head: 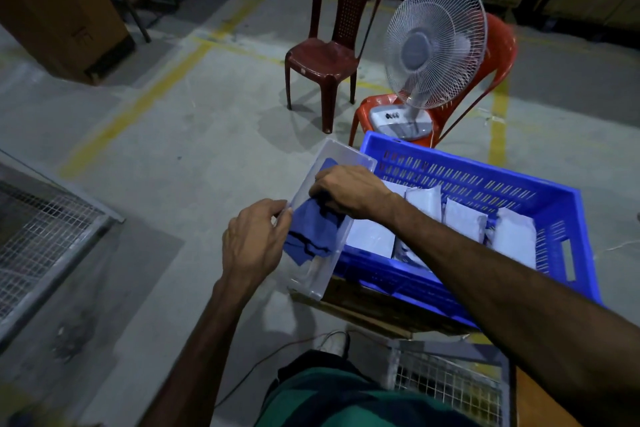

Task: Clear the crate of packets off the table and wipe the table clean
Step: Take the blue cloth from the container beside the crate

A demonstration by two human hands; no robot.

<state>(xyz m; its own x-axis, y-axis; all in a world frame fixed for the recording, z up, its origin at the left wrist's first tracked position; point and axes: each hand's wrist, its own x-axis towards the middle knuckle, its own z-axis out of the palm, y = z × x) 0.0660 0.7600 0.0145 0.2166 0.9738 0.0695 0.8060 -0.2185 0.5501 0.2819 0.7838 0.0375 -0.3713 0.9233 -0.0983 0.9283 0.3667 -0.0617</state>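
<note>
A blue slatted crate (pixel 485 184) holding several white packets (pixel 512 236) rests on a brown table (pixel 363 308). Against the crate's left side sits a clear plastic bin (pixel 346 156) with a blue cloth (pixel 311 232) inside. My right hand (pixel 349 189) reaches into the bin and pinches the top of the cloth. The bin's near left wall is gripped by my left hand (pixel 252 239), thumb on the rim. Most of the table is hidden under the crate.
A dark red chair (pixel 325 55) stands on the concrete floor ahead. A white fan (pixel 433 45) sits on an orange chair (pixel 498 55) behind the crate. Wire-mesh cages lie at left (pixel 41 236) and below the table (pixel 446 381). Cardboard boxes (pixel 59 3) stand far left.
</note>
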